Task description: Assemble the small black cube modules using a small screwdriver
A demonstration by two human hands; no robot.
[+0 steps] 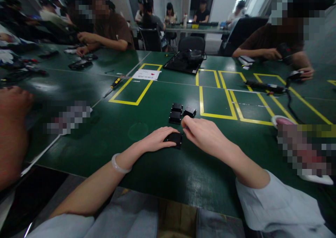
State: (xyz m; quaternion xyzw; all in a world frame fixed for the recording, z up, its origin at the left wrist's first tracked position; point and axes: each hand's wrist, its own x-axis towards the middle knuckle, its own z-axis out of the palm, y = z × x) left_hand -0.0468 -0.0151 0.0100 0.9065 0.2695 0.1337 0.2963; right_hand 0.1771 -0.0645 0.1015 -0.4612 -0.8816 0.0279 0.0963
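Note:
On the green table, my left hand (157, 140) grips a small black block (174, 139), thumb along its near side and fingers over its far side. Just to the right, my right hand (201, 131) is closed in a pinch beside the block's right edge. A thin dark item shows below its fingertips, too small to make out. Beyond my hands lie more black blocks: two in a column, the nearer one (175, 116) and the farther one (177, 107), and a tilted one (189, 111) to their right, near my right fingertips.
A yellow-black screwdriver (115, 83) and a white paper (146, 74) lie to the left. Farther back is a black panel (183, 62) with a device on it. Yellow tape outlines (219, 116) mark the right side. People sit around; a person's arm (12, 136) rests at the left edge.

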